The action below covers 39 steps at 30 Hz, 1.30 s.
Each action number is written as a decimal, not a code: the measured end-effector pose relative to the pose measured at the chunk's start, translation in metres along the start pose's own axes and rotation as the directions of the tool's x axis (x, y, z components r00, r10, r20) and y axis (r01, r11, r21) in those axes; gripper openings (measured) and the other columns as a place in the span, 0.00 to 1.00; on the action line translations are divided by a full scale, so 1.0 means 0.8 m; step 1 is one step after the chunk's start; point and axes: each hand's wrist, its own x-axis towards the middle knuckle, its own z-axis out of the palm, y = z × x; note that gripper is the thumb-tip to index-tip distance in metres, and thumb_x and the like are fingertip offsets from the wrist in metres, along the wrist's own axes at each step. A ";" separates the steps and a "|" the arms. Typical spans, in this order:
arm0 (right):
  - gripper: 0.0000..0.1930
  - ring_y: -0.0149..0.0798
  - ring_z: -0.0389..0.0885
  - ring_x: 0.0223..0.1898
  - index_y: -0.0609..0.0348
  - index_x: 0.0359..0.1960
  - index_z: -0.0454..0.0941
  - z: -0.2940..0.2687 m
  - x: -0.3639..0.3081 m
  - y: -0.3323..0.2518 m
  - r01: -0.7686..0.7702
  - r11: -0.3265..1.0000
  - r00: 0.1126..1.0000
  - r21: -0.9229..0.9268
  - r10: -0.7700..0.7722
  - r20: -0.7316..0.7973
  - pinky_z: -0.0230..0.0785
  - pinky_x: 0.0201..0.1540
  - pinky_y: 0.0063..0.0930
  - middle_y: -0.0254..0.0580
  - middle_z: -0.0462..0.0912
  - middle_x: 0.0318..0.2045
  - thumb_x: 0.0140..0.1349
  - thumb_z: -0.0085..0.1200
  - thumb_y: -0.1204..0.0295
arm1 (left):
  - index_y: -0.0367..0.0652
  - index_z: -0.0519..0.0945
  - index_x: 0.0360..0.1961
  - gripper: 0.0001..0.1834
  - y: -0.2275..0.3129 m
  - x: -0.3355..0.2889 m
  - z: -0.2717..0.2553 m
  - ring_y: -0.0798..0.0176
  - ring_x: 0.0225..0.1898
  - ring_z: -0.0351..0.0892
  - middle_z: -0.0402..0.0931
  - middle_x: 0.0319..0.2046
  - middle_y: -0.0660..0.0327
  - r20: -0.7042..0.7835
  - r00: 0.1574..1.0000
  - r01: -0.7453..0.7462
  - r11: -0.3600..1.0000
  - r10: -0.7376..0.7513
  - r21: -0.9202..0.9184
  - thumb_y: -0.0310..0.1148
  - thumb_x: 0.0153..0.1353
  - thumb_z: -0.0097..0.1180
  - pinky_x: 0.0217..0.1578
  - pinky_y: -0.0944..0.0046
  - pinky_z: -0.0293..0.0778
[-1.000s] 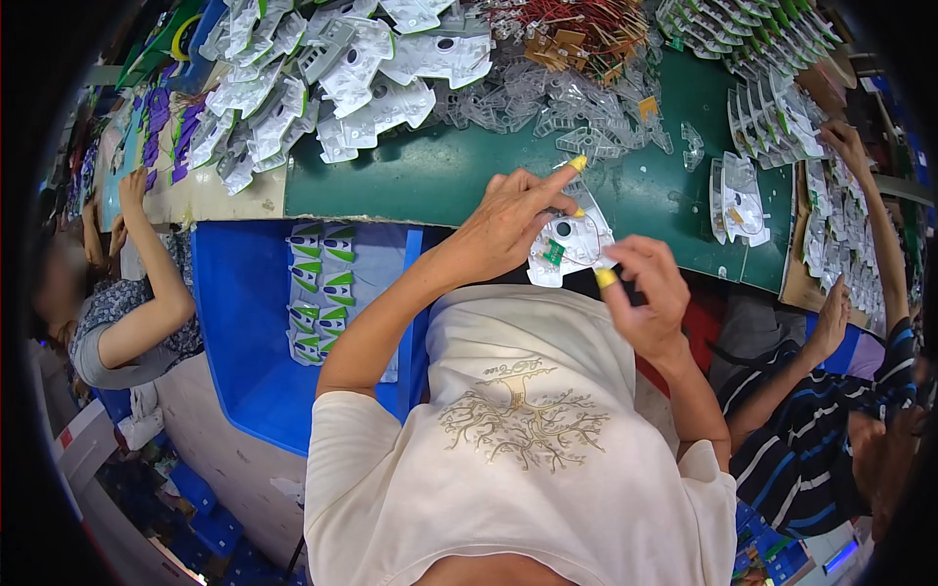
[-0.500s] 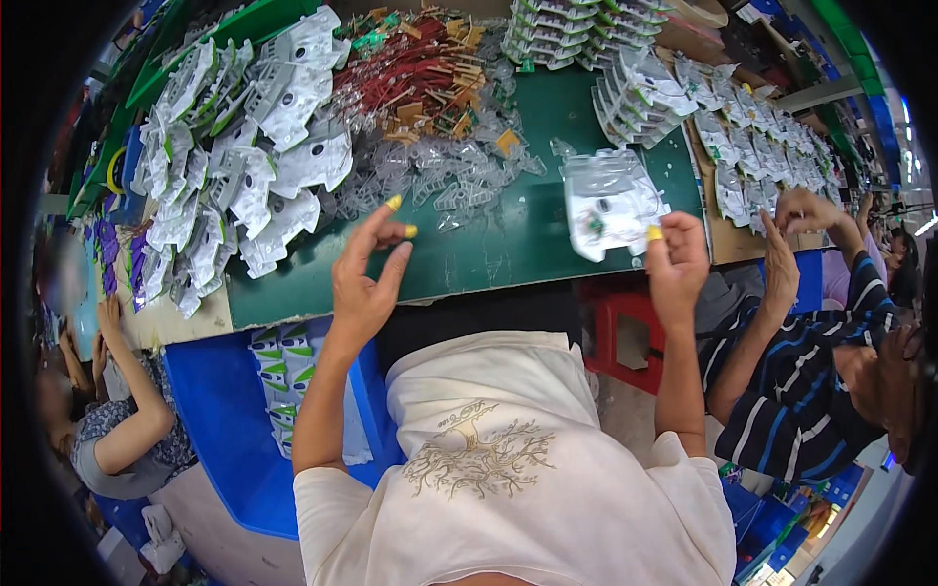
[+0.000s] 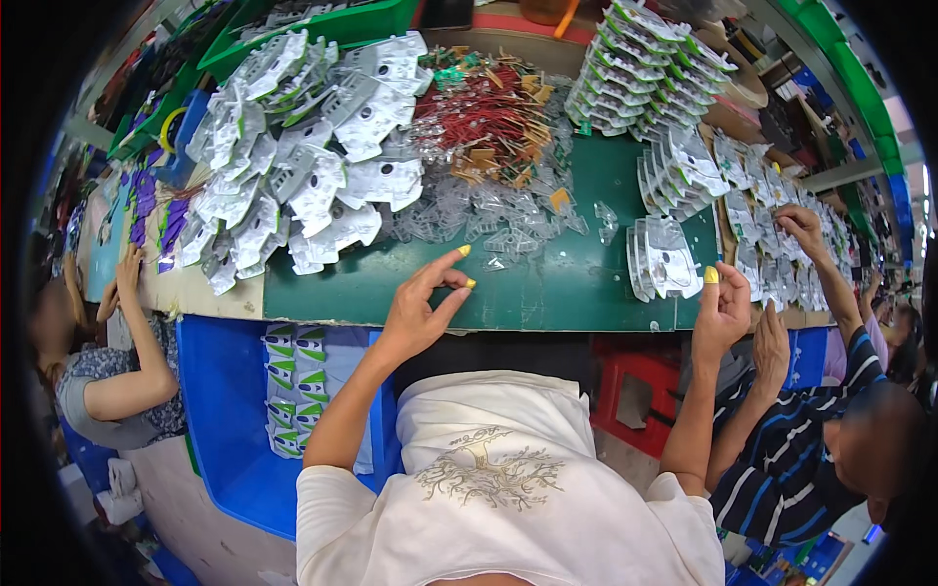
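My left hand [image 3: 430,303] hovers over the front edge of the green tabletop [image 3: 391,288], thumb and fingers apart, with nothing visible in it. Yellow coverings wrap two of its fingertips. Just beyond it lie loose clear plastic pieces [image 3: 508,239]. My right hand [image 3: 721,311] is raised at the table edge, its yellow-tipped index finger stretched out and the other fingers bent. Close to that fingertip, a white-and-clear plastic housing [image 3: 668,259] rests on the table; whether they touch is unclear. A row of nested housings [image 3: 676,176] stands behind it.
A heap of white housings [image 3: 318,190] covers the left side, beside a pile of red wires [image 3: 469,127]. Tall stacks of housings [image 3: 625,73] stand at the back right. A blue bin [image 3: 220,420] and a red stool [image 3: 635,391] sit below. A co-worker's hand [image 3: 772,352] is close to my right.
The housing beside my right hand has come to rest near the nested row, and that hand has let go of it. My left hand's thumb and fingers have drawn nearer together. The view has shifted.
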 end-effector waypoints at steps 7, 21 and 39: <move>0.10 0.38 0.80 0.28 0.65 0.39 0.77 0.185 0.004 -0.099 0.174 0.979 0.883 0.108 -0.204 0.423 0.71 0.29 0.26 0.48 0.81 0.32 0.53 0.54 0.81 | 0.38 0.73 0.52 0.21 -0.006 -0.001 -0.001 0.59 0.32 0.77 0.79 0.29 0.58 -0.036 0.986 -0.158 0.984 0.161 0.080 0.23 0.55 0.57 0.37 0.64 0.71; 0.11 0.38 0.77 0.19 0.62 0.41 0.80 0.164 -0.030 -0.121 0.143 0.990 0.805 0.001 -0.117 0.581 0.68 0.22 0.25 0.48 0.80 0.24 0.55 0.52 0.81 | 0.38 0.75 0.49 0.18 -0.005 -0.007 -0.007 0.63 0.35 0.77 0.78 0.35 0.57 -0.098 0.992 -0.086 0.995 0.081 -0.045 0.24 0.56 0.58 0.39 0.66 0.72; 0.14 0.36 0.78 0.26 0.62 0.42 0.79 0.143 -0.061 -0.137 0.257 0.944 0.665 0.207 -0.328 0.671 0.70 0.31 0.28 0.42 0.79 0.24 0.52 0.55 0.83 | 0.34 0.78 0.39 0.09 0.058 -0.003 0.004 0.73 0.38 0.74 0.76 0.38 0.61 -0.237 0.972 -0.099 0.889 -0.011 -0.446 0.19 0.56 0.58 0.40 0.74 0.72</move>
